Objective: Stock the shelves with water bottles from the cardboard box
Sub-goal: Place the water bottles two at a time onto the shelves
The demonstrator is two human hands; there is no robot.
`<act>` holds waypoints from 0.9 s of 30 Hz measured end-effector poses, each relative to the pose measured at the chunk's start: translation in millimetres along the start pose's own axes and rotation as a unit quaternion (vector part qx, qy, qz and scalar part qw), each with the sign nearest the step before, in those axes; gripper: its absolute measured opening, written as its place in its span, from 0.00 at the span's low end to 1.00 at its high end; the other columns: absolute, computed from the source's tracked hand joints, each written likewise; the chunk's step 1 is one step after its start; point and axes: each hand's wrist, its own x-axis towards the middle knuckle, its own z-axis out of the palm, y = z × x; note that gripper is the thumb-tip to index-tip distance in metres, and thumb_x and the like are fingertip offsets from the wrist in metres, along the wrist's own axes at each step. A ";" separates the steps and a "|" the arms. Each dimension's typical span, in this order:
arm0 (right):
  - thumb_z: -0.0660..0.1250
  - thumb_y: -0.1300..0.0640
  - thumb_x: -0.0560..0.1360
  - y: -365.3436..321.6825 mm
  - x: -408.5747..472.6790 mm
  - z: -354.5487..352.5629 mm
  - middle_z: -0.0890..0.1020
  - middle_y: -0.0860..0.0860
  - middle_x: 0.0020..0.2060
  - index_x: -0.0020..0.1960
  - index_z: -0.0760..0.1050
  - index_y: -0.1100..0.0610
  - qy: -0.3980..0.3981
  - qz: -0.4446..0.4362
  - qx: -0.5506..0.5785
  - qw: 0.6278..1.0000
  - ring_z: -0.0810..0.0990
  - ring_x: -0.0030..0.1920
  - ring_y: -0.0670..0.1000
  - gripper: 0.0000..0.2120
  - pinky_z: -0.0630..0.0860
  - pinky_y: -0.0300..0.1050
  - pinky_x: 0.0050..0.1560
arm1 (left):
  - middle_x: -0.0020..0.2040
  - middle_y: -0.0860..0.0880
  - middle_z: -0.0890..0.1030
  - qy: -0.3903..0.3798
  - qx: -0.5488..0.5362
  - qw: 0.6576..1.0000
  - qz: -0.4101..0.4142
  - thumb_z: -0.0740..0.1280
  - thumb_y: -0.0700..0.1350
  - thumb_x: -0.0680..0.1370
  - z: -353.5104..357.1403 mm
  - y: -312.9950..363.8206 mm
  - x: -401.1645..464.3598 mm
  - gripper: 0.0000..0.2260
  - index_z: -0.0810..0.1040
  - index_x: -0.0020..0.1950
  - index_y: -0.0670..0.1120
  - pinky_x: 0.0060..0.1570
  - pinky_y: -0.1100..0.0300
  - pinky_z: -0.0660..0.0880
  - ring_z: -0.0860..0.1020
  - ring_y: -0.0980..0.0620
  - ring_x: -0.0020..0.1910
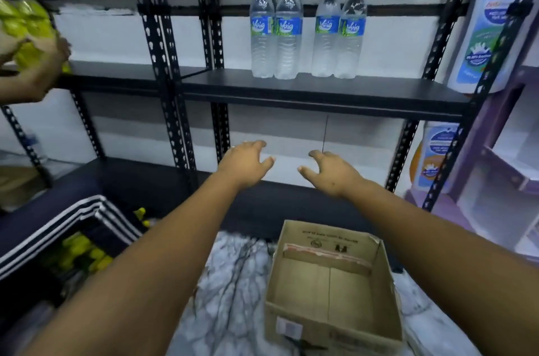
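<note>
Both your hands hang empty with fingers loosely spread, left hand point(248, 163) and right hand point(329, 170) below the shelf point(320, 87). The water bottles point(306, 32) stand there already; the cardboard box point(332, 282) near you looks empty, so check it before reaching in again.

Yellow-capped bottles point(23, 26) in another person's hand point(43, 70) at left; purple rack point(501, 151) at right; marbled floor point(233, 282) below.

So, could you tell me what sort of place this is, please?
Probably a small shop or stockroom: slotted metal shelving holds labelled water bottles, an open cardboard box sits on the floor, and large wrapped product packs stand to the right.
</note>
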 end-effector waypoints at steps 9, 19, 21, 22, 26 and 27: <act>0.55 0.36 0.79 -83.6 -45.6 138.3 0.64 0.59 0.74 0.78 0.55 0.55 -0.147 -0.068 0.055 0.985 0.66 0.72 0.60 0.35 0.67 0.54 0.68 | 0.73 0.43 0.70 -0.035 0.004 0.991 -0.129 0.58 0.60 0.81 59.2 -115.0 -132.5 0.28 0.63 0.76 0.46 0.66 0.47 0.69 0.69 0.43 0.69; 0.61 0.40 0.79 -149.9 -100.3 259.6 0.65 0.59 0.73 0.78 0.55 0.56 -0.294 -0.093 0.124 0.943 0.66 0.71 0.59 0.35 0.67 0.51 0.68 | 0.72 0.41 0.71 -0.043 -0.083 0.962 -0.257 0.64 0.52 0.81 104.8 -205.4 -247.3 0.25 0.68 0.73 0.41 0.66 0.51 0.67 0.69 0.42 0.70; 0.63 0.39 0.78 -156.5 -105.4 280.6 0.63 0.57 0.75 0.79 0.54 0.56 -0.311 -0.086 0.137 0.936 0.64 0.73 0.58 0.38 0.66 0.52 0.69 | 0.70 0.40 0.72 -0.049 -0.096 0.958 -0.266 0.65 0.49 0.81 115.6 -215.0 -260.1 0.22 0.70 0.71 0.40 0.63 0.52 0.67 0.70 0.41 0.68; 0.63 0.39 0.77 -159.2 -107.6 292.1 0.62 0.57 0.75 0.79 0.53 0.56 -0.319 -0.083 0.146 0.933 0.64 0.73 0.57 0.39 0.66 0.52 0.70 | 0.70 0.39 0.72 -0.053 -0.103 0.956 -0.271 0.66 0.48 0.80 121.2 -220.9 -266.0 0.22 0.69 0.71 0.39 0.63 0.52 0.67 0.70 0.40 0.68; 0.67 0.41 0.76 -167.6 -117.3 329.5 0.62 0.55 0.75 0.78 0.54 0.55 -0.325 -0.072 0.190 0.924 0.63 0.73 0.56 0.39 0.65 0.50 0.70 | 0.74 0.42 0.68 -0.059 -0.135 0.944 -0.294 0.66 0.49 0.80 146.0 -242.9 -284.3 0.27 0.63 0.76 0.41 0.66 0.56 0.64 0.66 0.44 0.72; 0.68 0.42 0.75 -169.7 -119.0 335.6 0.63 0.55 0.75 0.78 0.55 0.56 -0.324 -0.068 0.201 0.922 0.63 0.73 0.55 0.39 0.65 0.49 0.70 | 0.75 0.42 0.67 -0.062 -0.142 0.942 -0.298 0.66 0.51 0.80 152.0 -247.6 -286.2 0.29 0.62 0.76 0.41 0.67 0.56 0.63 0.66 0.44 0.73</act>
